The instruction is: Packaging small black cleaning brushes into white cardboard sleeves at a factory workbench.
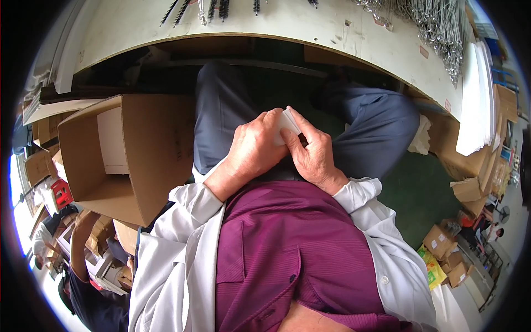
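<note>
Between both hands, above my lap, is a small white card piece, flat-faced with straight edges. Its lower part is covered by fingers, so I cannot tell whether it is a folded card or a little box. My left hand is closed around its left side. On the other side my right hand grips it, the thumb across the near face and the index finger along the far edge. Both hands are apart from the white table in front.
Thin black bristle brushes and a heap of metal wire pieces lie on the table. White sheets stand at its right end. An open cardboard box is at my left, with a person in dark clothes behind it.
</note>
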A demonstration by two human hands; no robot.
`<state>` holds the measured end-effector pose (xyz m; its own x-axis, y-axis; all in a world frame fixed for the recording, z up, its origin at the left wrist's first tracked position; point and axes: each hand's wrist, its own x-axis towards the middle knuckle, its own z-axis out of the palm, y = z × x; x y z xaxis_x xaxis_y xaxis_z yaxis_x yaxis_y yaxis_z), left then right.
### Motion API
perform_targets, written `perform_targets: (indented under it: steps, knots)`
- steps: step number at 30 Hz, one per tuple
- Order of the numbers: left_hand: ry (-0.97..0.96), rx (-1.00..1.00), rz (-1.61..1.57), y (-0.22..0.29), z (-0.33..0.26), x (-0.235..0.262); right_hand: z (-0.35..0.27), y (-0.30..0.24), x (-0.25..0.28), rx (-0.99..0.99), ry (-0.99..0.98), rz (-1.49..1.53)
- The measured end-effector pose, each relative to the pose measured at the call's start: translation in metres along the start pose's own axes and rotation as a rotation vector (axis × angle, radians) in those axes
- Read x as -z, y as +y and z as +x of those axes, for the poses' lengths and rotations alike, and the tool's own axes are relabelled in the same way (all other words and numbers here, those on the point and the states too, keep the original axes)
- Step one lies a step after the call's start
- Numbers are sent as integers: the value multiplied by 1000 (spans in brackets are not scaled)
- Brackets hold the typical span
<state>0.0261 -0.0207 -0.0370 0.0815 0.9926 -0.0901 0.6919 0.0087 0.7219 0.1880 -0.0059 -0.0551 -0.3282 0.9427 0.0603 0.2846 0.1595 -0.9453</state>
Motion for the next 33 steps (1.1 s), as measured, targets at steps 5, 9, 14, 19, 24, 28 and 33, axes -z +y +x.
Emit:
perform_targets:
  steps: [5, 9, 14, 19, 24, 28, 33]
  knots:
    - [6, -10, 21, -1, 0, 1, 1, -5, 1, -8, -27, -63]
    - [-16, 23, 4, -6, -1, -1, 0, -5, 1, 15, -45, -94]
    - [-7, 25, 18, -1, 1, 0, 1, -2, -1, 31, 10, 39]
    - [-7, 27, 13, -7, -2, -4, 0, -9, 2, 5, -71, -89]
    - [102, -40, 24, -9, -3, -3, 3, -9, 0, -18, -92, -15]
    - [15, 58, 14, -2, 2, -1, 5, -7, -2, -36, -72, -19]
    - [-7, 14, -46, 0, -6, 8, 3, -9, 5, -182, -54, 207]
